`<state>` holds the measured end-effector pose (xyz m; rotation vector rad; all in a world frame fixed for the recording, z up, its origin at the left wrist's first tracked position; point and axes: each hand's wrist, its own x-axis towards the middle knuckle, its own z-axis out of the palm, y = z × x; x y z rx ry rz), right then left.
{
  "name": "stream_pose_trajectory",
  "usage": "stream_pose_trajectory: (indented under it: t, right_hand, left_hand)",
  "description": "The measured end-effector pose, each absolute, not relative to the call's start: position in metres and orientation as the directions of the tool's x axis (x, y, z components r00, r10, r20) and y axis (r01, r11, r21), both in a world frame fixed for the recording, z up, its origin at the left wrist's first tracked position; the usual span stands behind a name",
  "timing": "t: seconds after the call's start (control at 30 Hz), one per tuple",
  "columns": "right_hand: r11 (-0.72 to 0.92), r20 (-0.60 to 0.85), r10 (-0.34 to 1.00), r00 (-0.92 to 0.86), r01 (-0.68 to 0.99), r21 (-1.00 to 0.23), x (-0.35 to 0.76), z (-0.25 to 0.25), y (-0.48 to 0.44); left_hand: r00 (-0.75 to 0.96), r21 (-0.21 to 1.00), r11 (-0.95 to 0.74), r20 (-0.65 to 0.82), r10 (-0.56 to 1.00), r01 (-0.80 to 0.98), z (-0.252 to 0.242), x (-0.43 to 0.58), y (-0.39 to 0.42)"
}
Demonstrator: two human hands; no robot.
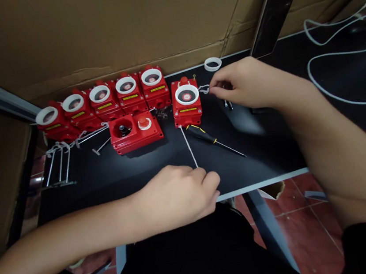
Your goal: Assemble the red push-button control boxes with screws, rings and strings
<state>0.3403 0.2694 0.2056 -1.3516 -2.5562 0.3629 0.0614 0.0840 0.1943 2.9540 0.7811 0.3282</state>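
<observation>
My left hand (pixel 185 192) is closed at the table's front edge on a white cord (pixel 189 146), which runs taut up to the base of a red alarm box (pixel 187 110) with a white ring on its face. To the right of that box, my right hand (pixel 236 83) pinches the looped end of white cord (pixel 204 89). Between my hands lies a screwdriver (pixel 215 140) with a black and yellow handle, its tip pointing right. Small metal rods (pixel 228 104) show partly beneath my right hand.
Several similar red boxes (pixel 127 95) stand in a row at the back left. An opened red housing (pixel 135 131) lies before them, near metal T-shaped rods (pixel 60 169). A loose white ring (pixel 212 64) sits at the back. White cables (pixel 336 56) curl at right.
</observation>
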Motion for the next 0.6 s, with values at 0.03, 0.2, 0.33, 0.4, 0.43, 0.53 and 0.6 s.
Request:
stream_pose_trajectory:
  t: [0.03,0.2,0.33,0.4,0.43,0.53,0.6]
  right_hand:
    - [0.563,0.083,0.819,-0.568,0.765,-0.312,0.339,0.202,0.270]
    - [0.629,0.027,0.754,-0.656,0.710,-0.317,0.332,0.193,0.268]
    - [0.631,0.002,0.738,-0.675,0.689,-0.357,0.328,0.194,0.265]
    - [0.630,0.013,0.742,-0.670,0.692,-0.351,0.327,0.196,0.263]
    - [0.631,0.011,0.744,-0.668,0.696,-0.343,0.327,0.198,0.262]
    - [0.620,-0.125,0.710,-0.693,0.699,-0.356,0.326,0.205,0.255]
    - [0.592,-0.300,0.642,-0.706,0.705,-0.391,0.322,0.211,0.247]
  left_hand:
    - [0.869,0.103,-0.880,0.142,0.474,0.463,0.195,0.062,0.079]
    - [0.923,0.045,-0.934,-0.173,0.343,0.355,0.206,0.065,0.057]
    - [0.937,0.082,-0.953,-0.227,0.265,0.290,0.215,0.065,0.046]
    - [0.944,0.106,-0.957,-0.226,0.241,0.270,0.215,0.064,0.044]
    - [0.945,0.120,-0.957,-0.230,0.232,0.264,0.215,0.064,0.043]
    - [0.949,0.203,-0.943,-0.234,0.213,0.262,0.212,0.065,0.043]
    - [0.947,0.292,-0.915,-0.242,0.211,0.279,0.213,0.066,0.046]
